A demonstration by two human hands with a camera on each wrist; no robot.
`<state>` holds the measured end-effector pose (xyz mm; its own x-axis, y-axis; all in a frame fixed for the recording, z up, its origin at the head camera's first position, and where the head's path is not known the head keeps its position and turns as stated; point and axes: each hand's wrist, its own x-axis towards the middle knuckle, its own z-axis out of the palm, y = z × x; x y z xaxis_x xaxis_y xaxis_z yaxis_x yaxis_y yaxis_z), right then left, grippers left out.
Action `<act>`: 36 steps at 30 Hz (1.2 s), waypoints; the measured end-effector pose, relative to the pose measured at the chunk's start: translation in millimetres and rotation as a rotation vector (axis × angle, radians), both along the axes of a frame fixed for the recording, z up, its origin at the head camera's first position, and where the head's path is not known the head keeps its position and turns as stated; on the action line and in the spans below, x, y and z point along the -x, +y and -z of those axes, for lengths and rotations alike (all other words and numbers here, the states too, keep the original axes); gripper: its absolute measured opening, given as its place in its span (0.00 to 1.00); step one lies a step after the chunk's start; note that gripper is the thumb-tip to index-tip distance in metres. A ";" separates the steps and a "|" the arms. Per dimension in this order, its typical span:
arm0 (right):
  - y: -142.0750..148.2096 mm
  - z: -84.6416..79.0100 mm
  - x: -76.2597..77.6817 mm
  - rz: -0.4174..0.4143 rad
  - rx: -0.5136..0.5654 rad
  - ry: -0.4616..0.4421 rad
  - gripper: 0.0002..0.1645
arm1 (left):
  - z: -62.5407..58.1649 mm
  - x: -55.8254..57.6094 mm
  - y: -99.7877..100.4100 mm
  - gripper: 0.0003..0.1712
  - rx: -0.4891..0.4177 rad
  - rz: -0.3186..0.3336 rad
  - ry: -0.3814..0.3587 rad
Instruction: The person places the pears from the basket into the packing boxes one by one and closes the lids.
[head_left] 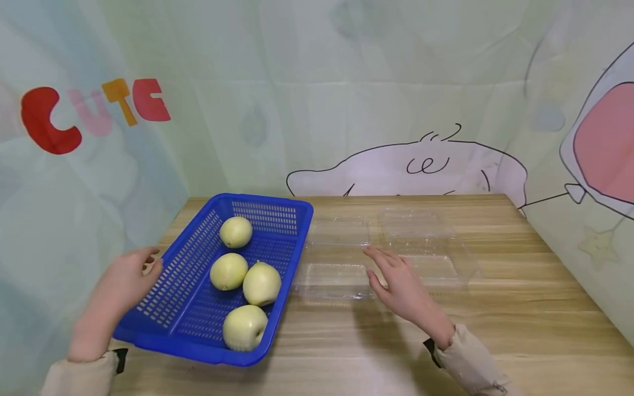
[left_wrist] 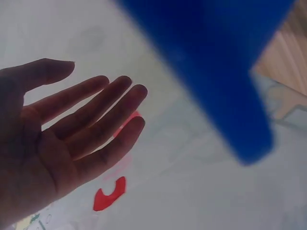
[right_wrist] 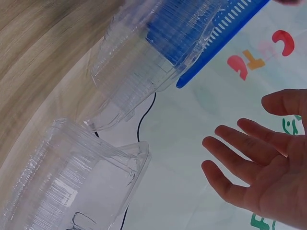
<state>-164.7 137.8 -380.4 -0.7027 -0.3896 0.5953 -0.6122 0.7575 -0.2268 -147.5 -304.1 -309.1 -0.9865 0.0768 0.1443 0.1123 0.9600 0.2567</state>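
A blue plastic basket (head_left: 198,352) with slotted walls stands on the left of the table, holding several pale yellow-green pears, among them one pear (head_left: 235,232) near its far end and another pear (head_left: 245,328) near its front. Beside the basket's left wall is my left hand (head_left: 124,280), fingers spread and relaxed; the left wrist view shows its palm (left_wrist: 43,148) holding nothing. My right hand (head_left: 401,283) hovers over the near side of two clear plastic clamshell boxes, the left box (head_left: 337,280) and the right box (head_left: 431,267). Its fingers are extended, with nothing held, as the right wrist view also shows.
Both clear boxes lie with lids raised at the back, right of the basket. The wooden table (head_left: 525,330) meets a printed cloth backdrop (head_left: 238,110) behind it and at both sides.
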 end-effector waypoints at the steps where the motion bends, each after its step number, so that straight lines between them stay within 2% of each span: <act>1: -0.5 0.1 0.0 0.000 0.002 0.002 0.25 | 1.8 0.5 -4.0 0.22 0.002 -0.003 -0.014; 9: -5.8 -3.3 0.1 -0.027 0.012 0.006 0.22 | 18.3 3.4 -27.6 0.23 0.003 -0.031 -0.052; 16: -11.8 -5.6 0.5 -0.063 0.012 0.035 0.21 | 32.2 3.3 -41.8 0.23 0.051 -0.045 -0.040; 18: -13.4 -6.3 0.6 -0.070 0.013 0.039 0.21 | 35.1 2.2 -44.0 0.23 0.050 -0.056 -0.053; 22: -16.4 -7.6 0.8 -0.076 0.016 0.030 0.21 | 40.9 -0.3 -45.3 0.22 0.033 -0.059 -0.018; 26: -19.8 -8.3 0.7 -0.077 0.015 0.025 0.21 | 46.4 -2.3 -43.0 0.20 0.027 -0.053 0.045; 32: -25.6 -10.3 0.2 -0.073 0.010 0.042 0.20 | 56.7 -1.7 -34.8 0.16 0.004 -0.053 0.233; 36: -28.8 -10.6 1.3 -0.077 0.012 0.066 0.20 | 62.6 0.3 -31.5 0.15 -0.007 -0.060 0.319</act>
